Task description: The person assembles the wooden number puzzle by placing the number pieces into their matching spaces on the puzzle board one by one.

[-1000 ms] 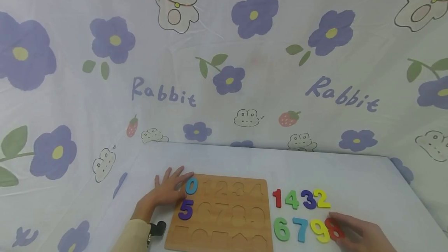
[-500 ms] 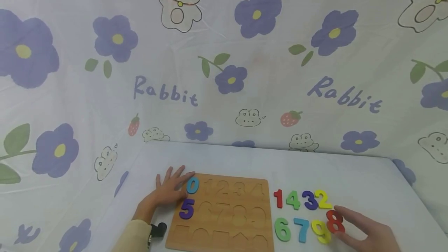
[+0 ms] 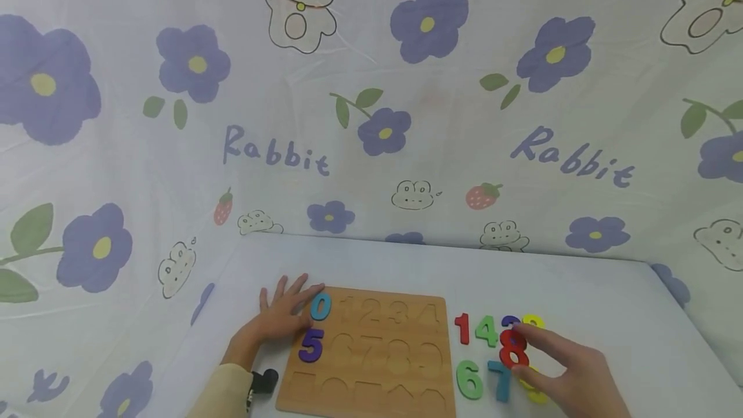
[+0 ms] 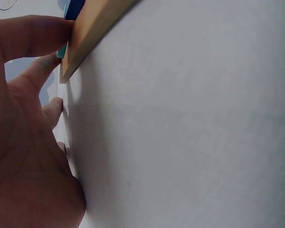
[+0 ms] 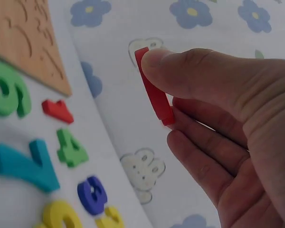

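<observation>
My right hand [image 3: 580,369] pinches a red number 8 [image 3: 514,349] between thumb and fingers, above the loose numbers right of the board. Its narrow edge faces the right wrist view. My left hand [image 3: 280,317] rests with spread, straight fingers at the upper left edge of a wooden number board [image 3: 344,366], the thumb touching it. A blue 0 [image 3: 313,308] and a purple 5 [image 3: 306,346] lie at the board's left side. In the head view the right hand and the 8 partly cover the purple 3 [image 3: 509,322], yellow 2 [image 3: 534,320] and yellow 9 [image 3: 536,395].
Also right of the board lie a red 1 [image 3: 462,329], a green 4 [image 3: 486,331], a green 6 [image 3: 467,379] and a blue 7 [image 3: 501,380]. Behind the white table [image 3: 371,263] hangs a flower-and-rabbit cloth [image 3: 441,95].
My right hand has taken hold of the red 8 beside the yellow 9, lifted it, and carried it left over the other numbers. The left hand stays at the board.
</observation>
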`<state>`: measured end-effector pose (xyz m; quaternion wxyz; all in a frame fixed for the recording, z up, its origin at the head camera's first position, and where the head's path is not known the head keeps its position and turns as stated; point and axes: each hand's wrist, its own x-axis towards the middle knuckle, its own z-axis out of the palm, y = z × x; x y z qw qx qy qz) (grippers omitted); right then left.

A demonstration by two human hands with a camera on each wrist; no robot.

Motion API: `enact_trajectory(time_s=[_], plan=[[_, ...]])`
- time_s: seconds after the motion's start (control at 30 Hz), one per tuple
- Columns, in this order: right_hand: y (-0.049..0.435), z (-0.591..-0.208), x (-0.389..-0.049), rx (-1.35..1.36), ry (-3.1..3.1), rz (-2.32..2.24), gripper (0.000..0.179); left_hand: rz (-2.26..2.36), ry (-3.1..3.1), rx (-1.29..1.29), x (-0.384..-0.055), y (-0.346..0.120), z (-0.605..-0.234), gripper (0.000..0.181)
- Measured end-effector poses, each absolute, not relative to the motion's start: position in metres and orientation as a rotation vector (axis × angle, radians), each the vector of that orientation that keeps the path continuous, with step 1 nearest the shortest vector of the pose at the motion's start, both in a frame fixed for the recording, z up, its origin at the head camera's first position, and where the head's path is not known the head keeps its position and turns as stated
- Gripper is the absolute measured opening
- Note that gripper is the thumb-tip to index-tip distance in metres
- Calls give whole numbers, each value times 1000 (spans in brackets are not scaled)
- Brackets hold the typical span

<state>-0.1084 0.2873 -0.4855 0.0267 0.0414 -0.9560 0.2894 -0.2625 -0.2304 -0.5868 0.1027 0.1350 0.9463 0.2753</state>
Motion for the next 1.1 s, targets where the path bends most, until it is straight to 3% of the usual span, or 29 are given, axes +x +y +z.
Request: enact_trajectory(time_s=[0.67, 1.1], plan=[[211, -463, -139, 324, -2818, 1170, 60, 826, 2792, 382, -261, -228, -586, 76], [176, -491, -153, 415, -2820, 1254, 54, 831, 2801, 393, -265, -231, -593, 76]])
